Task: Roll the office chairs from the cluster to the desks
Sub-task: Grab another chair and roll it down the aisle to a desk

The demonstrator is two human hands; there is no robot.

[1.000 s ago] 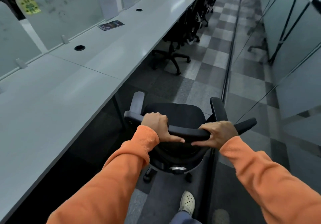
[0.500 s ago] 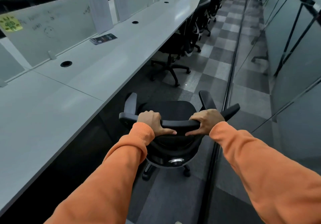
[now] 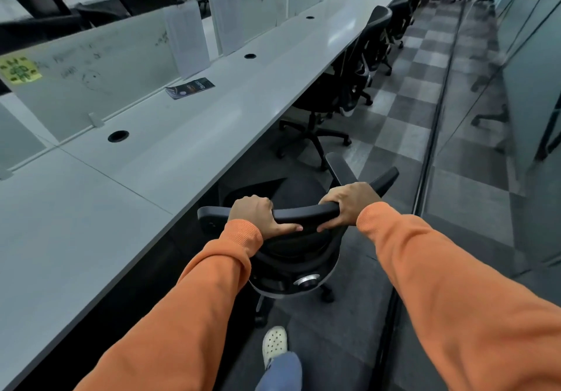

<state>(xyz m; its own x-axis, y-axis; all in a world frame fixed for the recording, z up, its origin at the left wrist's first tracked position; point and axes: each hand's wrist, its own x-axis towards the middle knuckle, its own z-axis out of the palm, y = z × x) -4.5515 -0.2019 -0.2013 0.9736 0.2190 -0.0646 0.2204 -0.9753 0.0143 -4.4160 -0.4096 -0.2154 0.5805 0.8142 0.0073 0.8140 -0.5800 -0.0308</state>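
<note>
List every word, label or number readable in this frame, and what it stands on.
No text can be quoted.
Yellow sticky note on the divider panel: green marks, blurred.
Handwriting on the same panel: too faint.
Dark leaflet on the desk: white print, too small.
Paper sheet against the panel: print too small.
</note>
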